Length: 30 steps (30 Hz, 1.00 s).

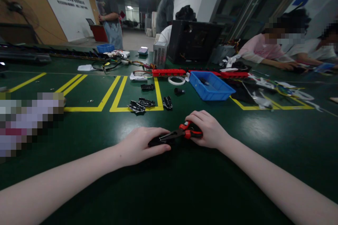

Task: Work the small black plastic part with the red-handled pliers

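My right hand grips the red-and-black handles of needle-nose pliers. Their jaws point left and reach a small black plastic part. Fingers and thumb of my left hand are closed around that part, just above the green table. My hand and the pliers cover much of it, so its shape is unclear. Beyond my hands lie several similar black parts: a pair side by side, one farther back and one to the right. A short black cylinder rests near them.
A blue bin stands ahead to the right, beside a roll of white tape and red strips. Behind are a black computer case and cables. Yellow tape lines mark the green tabletop. People sit at right; others stand at the back.
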Motion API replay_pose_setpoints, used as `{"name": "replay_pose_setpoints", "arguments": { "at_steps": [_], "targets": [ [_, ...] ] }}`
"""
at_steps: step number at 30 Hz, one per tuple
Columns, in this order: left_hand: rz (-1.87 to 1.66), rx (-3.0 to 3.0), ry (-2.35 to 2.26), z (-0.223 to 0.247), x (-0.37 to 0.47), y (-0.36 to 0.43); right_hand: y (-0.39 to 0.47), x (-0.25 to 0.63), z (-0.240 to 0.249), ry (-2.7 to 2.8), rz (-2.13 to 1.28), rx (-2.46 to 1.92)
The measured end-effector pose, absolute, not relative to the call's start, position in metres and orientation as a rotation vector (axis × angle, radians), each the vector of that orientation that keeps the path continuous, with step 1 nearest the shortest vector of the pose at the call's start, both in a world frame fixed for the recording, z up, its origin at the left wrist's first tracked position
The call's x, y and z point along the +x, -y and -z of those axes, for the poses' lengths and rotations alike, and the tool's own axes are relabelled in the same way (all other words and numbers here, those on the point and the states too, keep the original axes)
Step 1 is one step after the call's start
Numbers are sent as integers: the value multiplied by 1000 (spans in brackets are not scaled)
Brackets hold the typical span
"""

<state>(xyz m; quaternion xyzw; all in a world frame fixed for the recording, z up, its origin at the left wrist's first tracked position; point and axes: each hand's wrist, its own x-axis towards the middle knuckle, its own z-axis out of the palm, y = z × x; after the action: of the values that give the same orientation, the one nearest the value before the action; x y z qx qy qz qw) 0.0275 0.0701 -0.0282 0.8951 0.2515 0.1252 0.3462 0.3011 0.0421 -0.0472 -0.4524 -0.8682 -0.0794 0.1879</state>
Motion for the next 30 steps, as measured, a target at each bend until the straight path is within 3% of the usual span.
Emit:
{"name": "replay_pose_setpoints", "arguments": {
  "at_steps": [30],
  "targets": [
    [-288,2427,-706,40,28,-71,-41,301,49,2485,272,-1253]
  ]
}}
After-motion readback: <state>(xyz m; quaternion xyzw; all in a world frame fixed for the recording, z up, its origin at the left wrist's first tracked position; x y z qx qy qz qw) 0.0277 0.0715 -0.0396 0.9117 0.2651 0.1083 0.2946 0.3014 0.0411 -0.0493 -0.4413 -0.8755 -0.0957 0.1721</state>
